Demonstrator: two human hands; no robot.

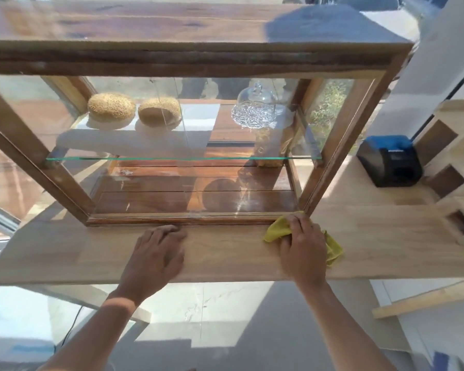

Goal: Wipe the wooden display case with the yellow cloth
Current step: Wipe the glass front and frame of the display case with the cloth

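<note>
Right hand [303, 245] fingers clamped on yellow cloth [276, 231], at display case [198, 57] near-right corner. Left hand [158, 253] flat, fingers together. Charger [389, 163] label unreadable.

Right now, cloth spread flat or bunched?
Bunched. The cloth is crumpled under the right hand, with folds sticking out on both sides, at the case's bottom right corner.

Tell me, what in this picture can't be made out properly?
- Head view: most of the yellow cloth lies under the right hand.
- The display case is cut off by the left edge.
- The label on the black and blue device is too small to read.
- Glare on the glass blurs the round item on the case floor.
</note>
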